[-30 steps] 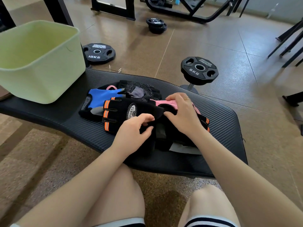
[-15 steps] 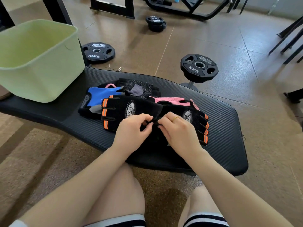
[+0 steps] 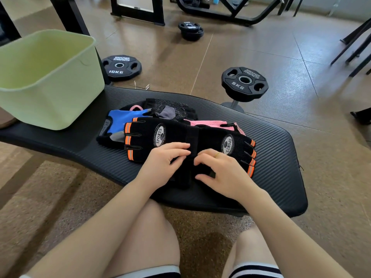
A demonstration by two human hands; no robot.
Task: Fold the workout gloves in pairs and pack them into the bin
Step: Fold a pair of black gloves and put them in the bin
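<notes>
Two black workout gloves with orange trim and oval SPORTS patches lie wrist to wrist on the black bench pad (image 3: 281, 157): the left black glove (image 3: 148, 135) and the right black glove (image 3: 234, 145). My left hand (image 3: 166, 159) rests on the left glove's wrist strap, fingers closed over its edge. My right hand (image 3: 220, 171) hovers over the right glove's cuff, fingers curled and apart. Behind them lie a blue glove (image 3: 122, 117), a dark grey-palmed glove (image 3: 170, 110) and a pink glove (image 3: 208, 124). The light green bin (image 3: 60, 97) stands at the pad's left end and looks empty.
Weight plates lie on the brown floor: a 10 kg plate (image 3: 121, 67) behind the bin, a 5 kg plate (image 3: 244, 81) on a stand behind the pad, and a small stack (image 3: 190, 30) farther back. Black machine frames (image 3: 241, 13) line the far side. My knees are below the pad.
The right black glove, first covered by my right hand, now lies spread flat to the right. Both hands moved to the cuffs, pinched them, then my right fingers loosened.
</notes>
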